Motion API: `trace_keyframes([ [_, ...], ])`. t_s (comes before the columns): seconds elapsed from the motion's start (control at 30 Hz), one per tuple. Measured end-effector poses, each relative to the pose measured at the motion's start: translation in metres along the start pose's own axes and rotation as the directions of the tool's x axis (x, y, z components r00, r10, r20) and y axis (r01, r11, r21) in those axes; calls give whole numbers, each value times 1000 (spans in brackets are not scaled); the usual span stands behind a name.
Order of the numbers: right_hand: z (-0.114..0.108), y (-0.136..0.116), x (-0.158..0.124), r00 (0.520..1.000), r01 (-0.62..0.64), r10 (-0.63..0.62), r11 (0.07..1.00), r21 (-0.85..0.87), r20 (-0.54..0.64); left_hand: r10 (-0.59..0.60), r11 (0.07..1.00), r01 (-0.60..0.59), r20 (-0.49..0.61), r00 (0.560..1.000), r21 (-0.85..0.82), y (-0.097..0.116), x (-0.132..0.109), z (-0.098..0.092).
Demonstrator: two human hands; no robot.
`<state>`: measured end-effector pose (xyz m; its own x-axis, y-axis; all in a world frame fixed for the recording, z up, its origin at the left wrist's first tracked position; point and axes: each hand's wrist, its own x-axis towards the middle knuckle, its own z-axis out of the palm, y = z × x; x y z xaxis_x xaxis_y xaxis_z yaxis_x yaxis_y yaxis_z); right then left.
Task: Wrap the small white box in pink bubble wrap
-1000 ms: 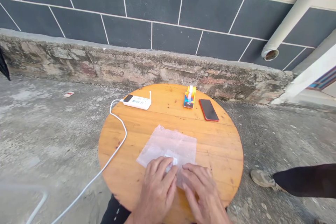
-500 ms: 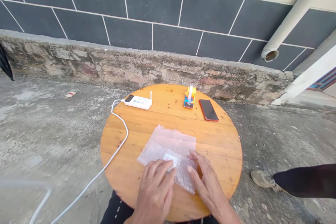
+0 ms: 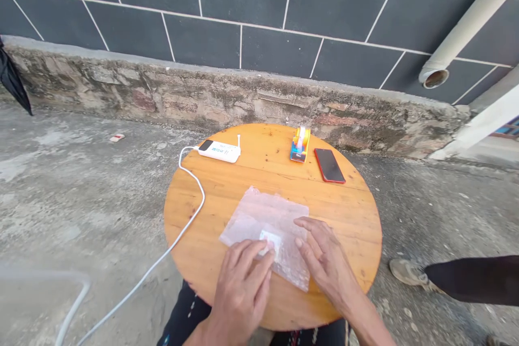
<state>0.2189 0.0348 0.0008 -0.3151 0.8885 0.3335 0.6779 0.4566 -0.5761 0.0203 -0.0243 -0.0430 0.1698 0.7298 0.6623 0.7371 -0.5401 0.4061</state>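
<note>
One translucent, bumpy bubble-wrap sheet (image 3: 272,217) lies on a round wooden table (image 3: 348,205).

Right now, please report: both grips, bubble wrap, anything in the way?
Left grip at white packet. Right grip open over bubble wrap. Bubble wrap spread out. Tape dispenser, phone beyond it, not blocking.

Room between bubble wrap (image 3: 275,219) and tape dispenser (image 3: 300,145), phone (image 3: 330,165) blocking far right, white cord (image 3: 204,193) along left
</note>
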Motion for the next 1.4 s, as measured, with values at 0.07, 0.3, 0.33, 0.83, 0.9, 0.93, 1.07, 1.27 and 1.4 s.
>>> trace_keyframes([
  [0.07,-3,-7,9,995,-26,23,999,26,93,-10,999,8,-73,997,-34,1,-11,-3],
  [0.3,20,-9,33,922,-128,81,986,103,378,-82,990,80,-17,996,-114,3,-29,16],
  [0.33,23,-8,34,919,-121,77,988,91,386,-105,988,104,-5,994,-113,3,-27,18],
  [0.83,28,-16,30,948,-54,19,993,101,318,-262,964,262,-14,965,-41,6,-23,25],
  [0.9,19,-5,31,963,-74,48,993,88,265,-249,968,248,-33,968,-35,5,-23,25],
  [0.93,14,3,31,970,-90,83,996,23,227,-237,971,236,-43,971,-34,4,-23,25],
  [1.07,-2,37,33,976,-178,209,929,-324,64,-159,987,158,-76,984,-11,2,-24,24],
  [1.27,8,45,38,980,-136,184,900,-414,78,-105,991,108,-44,994,82,5,-17,17],
  [1.4,15,41,45,986,-94,144,893,-440,83,-144,982,145,-11,989,123,8,-12,14],
])
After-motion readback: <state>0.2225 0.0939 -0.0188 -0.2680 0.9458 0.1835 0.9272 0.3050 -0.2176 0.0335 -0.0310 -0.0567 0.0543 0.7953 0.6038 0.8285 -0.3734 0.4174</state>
